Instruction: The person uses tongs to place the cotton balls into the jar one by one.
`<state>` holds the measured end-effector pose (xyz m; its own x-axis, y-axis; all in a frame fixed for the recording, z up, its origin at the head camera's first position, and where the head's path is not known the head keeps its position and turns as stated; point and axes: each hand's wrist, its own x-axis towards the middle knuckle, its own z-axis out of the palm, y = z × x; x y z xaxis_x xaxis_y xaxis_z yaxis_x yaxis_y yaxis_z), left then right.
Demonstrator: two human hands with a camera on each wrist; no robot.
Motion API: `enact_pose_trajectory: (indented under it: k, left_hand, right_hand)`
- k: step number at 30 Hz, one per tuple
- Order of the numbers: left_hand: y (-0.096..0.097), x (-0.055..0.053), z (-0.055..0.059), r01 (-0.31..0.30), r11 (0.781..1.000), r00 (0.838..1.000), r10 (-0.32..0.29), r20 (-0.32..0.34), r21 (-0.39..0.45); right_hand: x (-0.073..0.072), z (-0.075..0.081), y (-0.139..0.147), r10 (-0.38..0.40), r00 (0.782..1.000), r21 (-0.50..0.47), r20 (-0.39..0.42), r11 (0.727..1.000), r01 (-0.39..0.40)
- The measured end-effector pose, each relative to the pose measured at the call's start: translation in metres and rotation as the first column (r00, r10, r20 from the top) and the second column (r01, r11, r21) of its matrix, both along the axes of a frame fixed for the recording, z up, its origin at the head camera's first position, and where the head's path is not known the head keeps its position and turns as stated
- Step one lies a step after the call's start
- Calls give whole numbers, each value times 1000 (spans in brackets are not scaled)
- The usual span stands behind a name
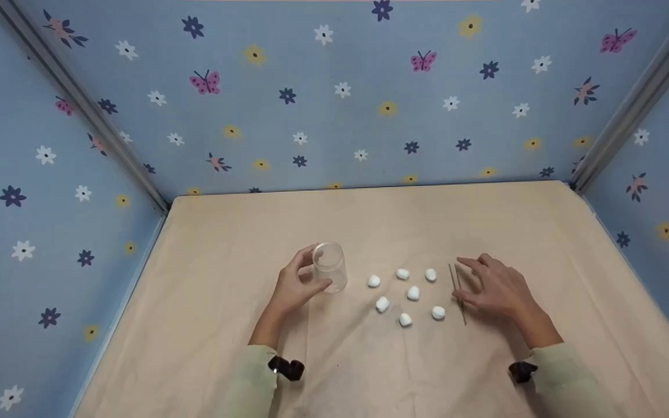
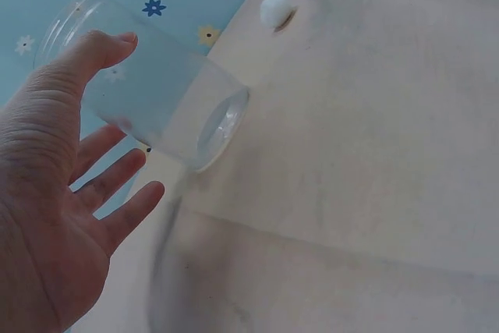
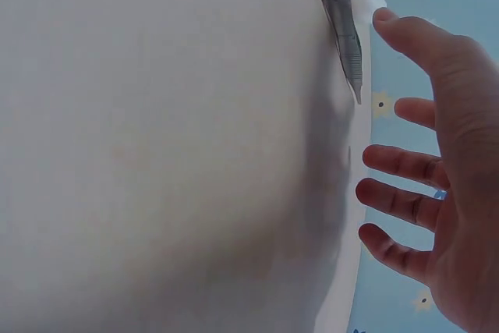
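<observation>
My left hand [image 1: 295, 284] grips a clear plastic jar [image 1: 337, 277], thumb on the near side and fingers behind it. In the left wrist view the jar [image 2: 168, 87] is tilted, with its mouth away from the cloth. Several white cotton balls [image 1: 413, 293] lie scattered between my two hands. Right of them, slim metal tweezers [image 1: 458, 293] rest on the cloth. My right hand [image 1: 497, 288] hovers beside the tweezers, fingers spread and thumb close to them. In the right wrist view the palm [image 3: 460, 216] holds nothing, and the tweezers [image 3: 341, 33] lie past the thumb tip.
A beige cloth [image 1: 224, 232] with light creases covers the table. Blue flowered panels [image 1: 340, 116] stand at the back and both sides, joined by grey metal posts [image 1: 79, 98]. Dark wrist cameras [image 1: 288, 368] sit on both green sleeves.
</observation>
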<state>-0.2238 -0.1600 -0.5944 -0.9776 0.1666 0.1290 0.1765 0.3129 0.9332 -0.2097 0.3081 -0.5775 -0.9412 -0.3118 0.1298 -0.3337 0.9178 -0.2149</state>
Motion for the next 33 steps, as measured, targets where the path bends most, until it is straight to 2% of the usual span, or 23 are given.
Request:
enact_pose_trajectory:
  k: [7, 12, 16, 24, 33]
  left_hand:
    - [4, 1, -2, -9, 999, 1000, 8, 26, 35]
    - [6, 1, -3, 13, 999, 999, -15, 39, 45]
    - [8, 0, -5, 26, 998, 998, -29, 61, 58]
    - [10, 0, -10, 12, 995, 993, -24, 113, 103]
    - [7, -2, -14, 29, 990, 990, -47, 129, 137]
  right_hand:
    - [-1, -6, -1, -7, 1000, 5, 11, 1000, 7]
    - [-1, -10, -1, -17, 1000, -21, 20, 1000, 17]
    - [0, -10, -2, -22, 999, -33, 29, 999, 23]
    - [1, -11, -3, -28, 999, -30, 39, 999, 29]
    - [1, -11, -5, -38, 998, -59, 50, 997, 41]
